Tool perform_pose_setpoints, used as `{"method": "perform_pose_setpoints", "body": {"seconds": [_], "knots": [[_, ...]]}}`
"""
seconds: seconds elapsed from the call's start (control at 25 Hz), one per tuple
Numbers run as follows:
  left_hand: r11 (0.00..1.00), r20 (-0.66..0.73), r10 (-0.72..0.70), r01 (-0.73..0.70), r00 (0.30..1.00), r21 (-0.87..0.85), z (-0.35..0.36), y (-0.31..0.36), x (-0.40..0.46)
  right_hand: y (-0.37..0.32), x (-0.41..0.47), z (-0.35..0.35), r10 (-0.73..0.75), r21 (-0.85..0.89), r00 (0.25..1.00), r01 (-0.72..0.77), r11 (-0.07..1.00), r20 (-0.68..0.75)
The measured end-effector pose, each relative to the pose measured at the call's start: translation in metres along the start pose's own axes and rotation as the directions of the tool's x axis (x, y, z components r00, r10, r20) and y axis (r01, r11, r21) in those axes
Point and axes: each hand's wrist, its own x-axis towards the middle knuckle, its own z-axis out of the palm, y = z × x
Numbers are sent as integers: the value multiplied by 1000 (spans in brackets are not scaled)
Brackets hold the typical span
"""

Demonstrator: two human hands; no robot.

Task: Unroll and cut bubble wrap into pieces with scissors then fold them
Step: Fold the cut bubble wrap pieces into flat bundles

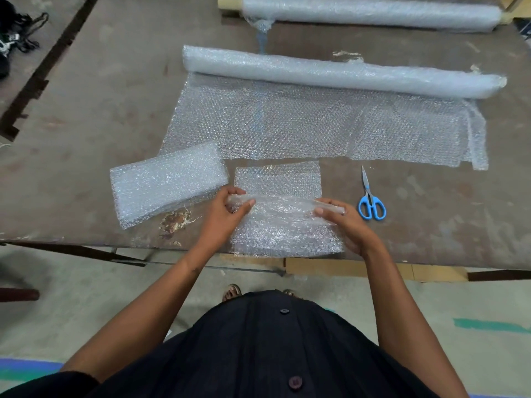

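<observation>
Now both hands pinch fold of bubble wrap piece (283, 214); left hand (227, 209), right hand (342, 218) at ends.

On the near edge of a worn brown table (86, 110), the left hand (227, 214) and right hand (342, 222) each pinch an end of a fold in a small clear bubble-wrap piece (287, 231). A folded bubble-wrap stack (166, 182) lies just left of it, and blue-handled scissors (370, 202) lie just right. Farther back, a partly unrolled bubble-wrap roll (339, 73) spreads its sheet toward the hands, with a second wrapped roll (370, 12) at the far edge.
</observation>
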Motion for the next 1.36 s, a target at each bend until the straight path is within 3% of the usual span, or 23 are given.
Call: {"method": "perform_pose_setpoints", "body": {"seconds": [0.08,0.16,0.32,0.56,0.64,0.72,0.76,0.84,0.88,1.04,1.2,1.36], "knots": [[997,-46,-64,62,997,-47,1,-3,-5,-6,-2,2,42,8,999,-42,999,16],[996,8,-88,88,996,24,-1,-8,-7,-9,-3,5,87,24,996,-86,996,-8],[994,99,-102,97,990,55,-9,-12,-10,-12,-9,16,195,438,977,-212,874,84],[963,232,-87,21,969,270,-16,9,-24,-21,-8,19,74,645,990,-137,752,123],[974,239,-59,4,969,225,-19,15,-31,-29,0,23,88,583,984,-162,796,153],[997,208,-78,81,975,-4,-21,22,-37,-36,9,29,113,399,981,-167,901,155],[965,148,-112,143,983,-221,-24,18,-35,-39,14,33,124,267,984,-154,951,126],[756,98,-276,279,956,-592,-36,21,-23,-43,29,42,111,5,993,-111,994,34],[686,94,-319,298,943,-664,-44,14,-16,-43,37,46,95,-75,995,-94,993,10],[868,-21,-300,264,954,-420,-82,-12,-1,-48,68,78,37,-152,999,-42,988,-39],[913,-228,-249,150,941,-379,-119,-35,1,-61,105,125,0,-87,1000,-2,996,-19],[958,-428,-216,107,878,-266,-161,-55,2,-71,156,190,-110,-171,989,93,981,-95]]}}
